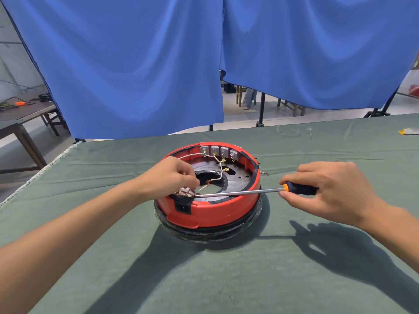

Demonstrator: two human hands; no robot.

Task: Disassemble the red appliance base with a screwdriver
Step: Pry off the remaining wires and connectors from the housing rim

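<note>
Plastic, glossy and red, forms the round appliance base point(213, 211), which sits on the green cloth-covered table point(226, 279) with its open top showing a dark metal plate and thin white wires. The right hand point(328, 191) grips the black-and-orange handle of a screwdriver point(238, 193), whose slim steel shaft lies across the rim. The left hand point(170, 177) curls its fingers onto a small part at the near-left edge, by the tip.

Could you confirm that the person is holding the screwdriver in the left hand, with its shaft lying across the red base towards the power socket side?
Not quite: the head view shows the right hand holding the screwdriver by its black and orange handle. The shaft does lie across the red base towards the socket side, where the left hand works at the tip.
</note>
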